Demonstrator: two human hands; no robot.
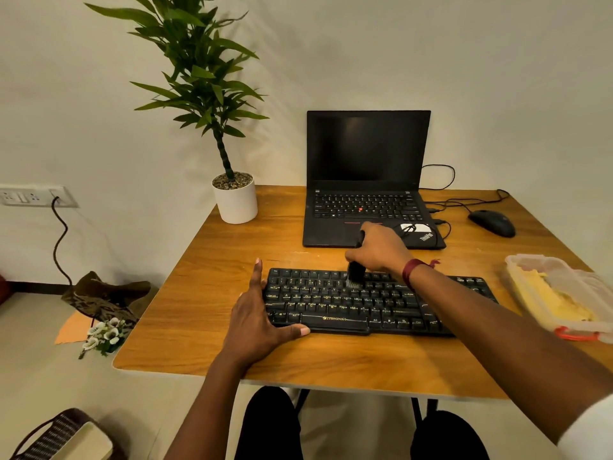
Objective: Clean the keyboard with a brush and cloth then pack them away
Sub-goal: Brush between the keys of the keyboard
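The keyboard (365,303) lies on the table (205,293) before the laptop (365,180). My right hand (378,249) grips the brush (356,272), bristles on the upper keys. My left hand (262,313), flat and open, braces its left end. The yellow cloth (550,298) lies in a plastic box (530,260) at my right.

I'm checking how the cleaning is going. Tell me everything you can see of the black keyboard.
The keyboard is black, looks plastic, with yellowish key legends and a Zebronics mark on its front edge. It lies flat on the wooden table, before the open laptop. The left hand braces its left end, thumb along the front edge. The right hand holds a black brush, bristles on the upper key rows.
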